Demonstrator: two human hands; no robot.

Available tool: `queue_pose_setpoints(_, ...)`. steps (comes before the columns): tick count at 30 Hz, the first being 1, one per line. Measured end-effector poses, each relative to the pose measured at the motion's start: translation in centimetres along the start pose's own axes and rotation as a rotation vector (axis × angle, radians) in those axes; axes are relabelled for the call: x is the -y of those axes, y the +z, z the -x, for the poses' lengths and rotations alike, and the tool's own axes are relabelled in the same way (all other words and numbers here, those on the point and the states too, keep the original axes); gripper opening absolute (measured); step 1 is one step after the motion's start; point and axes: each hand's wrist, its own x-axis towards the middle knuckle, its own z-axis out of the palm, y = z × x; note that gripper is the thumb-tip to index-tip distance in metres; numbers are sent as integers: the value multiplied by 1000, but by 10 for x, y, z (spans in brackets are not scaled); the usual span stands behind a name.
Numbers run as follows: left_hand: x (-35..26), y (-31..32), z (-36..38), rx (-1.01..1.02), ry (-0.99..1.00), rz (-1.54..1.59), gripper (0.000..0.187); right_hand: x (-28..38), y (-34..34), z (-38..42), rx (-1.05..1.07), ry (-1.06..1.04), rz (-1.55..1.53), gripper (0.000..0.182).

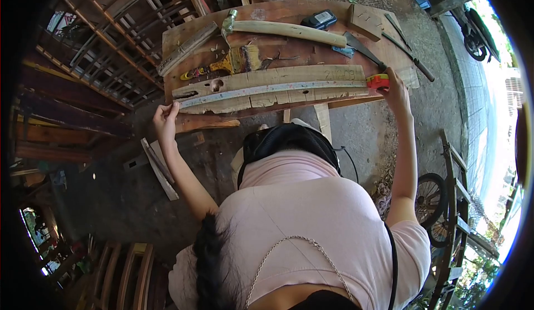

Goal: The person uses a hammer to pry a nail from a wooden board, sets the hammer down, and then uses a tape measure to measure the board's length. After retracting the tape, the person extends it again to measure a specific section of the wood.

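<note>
A measuring tape's pale blade (pixel 272 88) is stretched lengthwise over a rough wooden board (pixel 267 75) at the near side of the table. My left hand (pixel 166 120) pinches the blade's end at the board's left end. Around the red and yellow tape case (pixel 378 81), at the board's right end, my right hand (pixel 396 92) is closed. The board has dark holes, cracks and pencil writing near its right end. Behind it lie a paintbrush (pixel 245 58) with a yellow handle and a hammer (pixel 289 31) with a wooden handle.
On the wooden table (pixel 267 11) are a black device (pixel 319 19), a wood block (pixel 364 23), a curved blade (pixel 364 48), a file (pixel 409 55) and a wood strip (pixel 188 48). Slatted wood stands left; a wheel (pixel 431 199) and ladder-like frame (pixel 459 193) stand right.
</note>
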Motion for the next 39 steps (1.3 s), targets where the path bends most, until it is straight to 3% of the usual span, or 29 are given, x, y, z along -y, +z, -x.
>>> queue_pose_setpoints(10,5,1,6,-17,111,59,20,2,1,-2,-4,50,-26,45)
queue_pose_setpoints(12,8,0,4,-13,107,65,19,-3,3,-2,23,84,-162,45)
queue_pose_setpoints(39,5,-1,3,2,65,59,17,-6,0,-10,164,149,-155,53)
